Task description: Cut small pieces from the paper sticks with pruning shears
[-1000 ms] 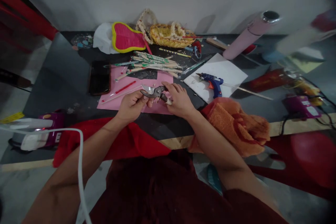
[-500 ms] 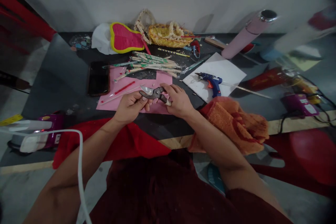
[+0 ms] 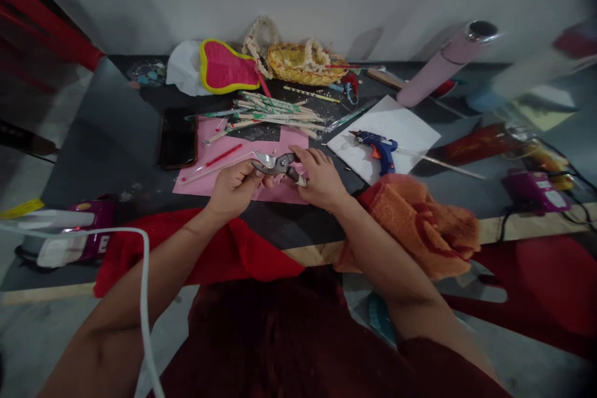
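A pair of metal pruning shears [image 3: 275,165] lies across my hands above a pink paper sheet [image 3: 205,183], with its jaws pointing left. My left hand [image 3: 233,189] is shut on the shears near the pivot. My right hand [image 3: 319,177] pinches the handle end, where a small pale tip [image 3: 302,181] shows. A bundle of wooden sticks [image 3: 265,111] lies just beyond the paper. On a white board [image 3: 401,130] to the right rests a blue glue gun [image 3: 380,149].
A black phone [image 3: 177,138] lies left of the paper. A woven basket [image 3: 298,63] and a pink padded shape [image 3: 226,67] stand at the back by the wall. An orange towel [image 3: 417,227] and red cloth [image 3: 196,249] lie along the front edge, with a white cable [image 3: 142,298] at left.
The shears and both hands have shifted only slightly. The shears' jaws look a little more closed, and the view has moved slightly.
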Demonstrator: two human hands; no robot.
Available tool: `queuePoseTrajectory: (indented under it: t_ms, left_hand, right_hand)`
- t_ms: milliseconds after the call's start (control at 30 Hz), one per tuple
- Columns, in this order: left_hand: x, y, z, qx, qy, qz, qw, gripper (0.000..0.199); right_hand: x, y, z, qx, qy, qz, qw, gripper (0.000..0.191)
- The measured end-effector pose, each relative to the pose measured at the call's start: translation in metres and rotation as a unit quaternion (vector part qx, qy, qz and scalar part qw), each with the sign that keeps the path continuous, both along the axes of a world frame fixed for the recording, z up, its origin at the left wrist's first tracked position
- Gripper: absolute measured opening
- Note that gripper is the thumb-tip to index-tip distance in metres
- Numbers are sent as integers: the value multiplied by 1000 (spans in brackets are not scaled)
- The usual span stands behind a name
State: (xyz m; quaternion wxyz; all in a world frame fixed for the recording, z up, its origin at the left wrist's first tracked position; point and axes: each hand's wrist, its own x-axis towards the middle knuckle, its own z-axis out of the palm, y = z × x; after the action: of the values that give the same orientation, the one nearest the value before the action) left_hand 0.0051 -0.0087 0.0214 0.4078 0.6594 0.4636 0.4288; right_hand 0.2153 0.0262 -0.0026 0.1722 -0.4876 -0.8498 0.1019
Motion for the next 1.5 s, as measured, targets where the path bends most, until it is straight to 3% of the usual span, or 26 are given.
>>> queuePoseTrajectory:
  t_ms: [533, 867, 1033, 1500]
  left_hand:
    - [3, -2, 3, -21, -61, 1, 998, 31]
    - [3, -1, 2, -15, -19, 3, 1000, 31]
    - [4, -1, -2, -45, -91, -18, 995, 26]
    - [4, 0, -2, -65, -105, 6, 992, 27]
  right_hand:
    - [-3, -5, 0, -2, 23, -1, 1000, 54]
    - [1, 2, -4, -14, 36, 16, 999, 63]
    - [3, 2, -1, -13, 39, 42, 998, 64]
    - [-2, -4, 0, -19, 14, 11, 1000, 55]
